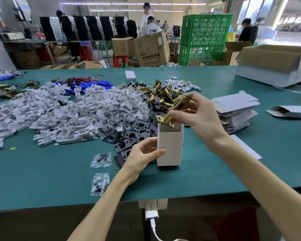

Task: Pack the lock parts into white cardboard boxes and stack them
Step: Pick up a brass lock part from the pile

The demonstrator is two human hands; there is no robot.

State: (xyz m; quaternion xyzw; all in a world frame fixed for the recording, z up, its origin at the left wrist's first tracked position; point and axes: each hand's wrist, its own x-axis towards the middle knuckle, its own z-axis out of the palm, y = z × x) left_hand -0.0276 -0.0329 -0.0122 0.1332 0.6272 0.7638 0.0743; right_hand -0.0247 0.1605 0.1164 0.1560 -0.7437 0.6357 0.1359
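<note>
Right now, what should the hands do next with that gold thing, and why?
Probably lower the gold latch straight down into the white box. The right hand holds it tilted, with its flat plate just at the box's open top. The left hand grips the box upright on the green table, so the way in looks ready.

We count: one upright white box (169,146); one brass latch (170,113), held; two loose screw bags (101,160); one stack of flat box blanks (235,110); one big open carton (261,77). Heaps of white clips (42,110) and black plates (127,134): uncountable.
</note>
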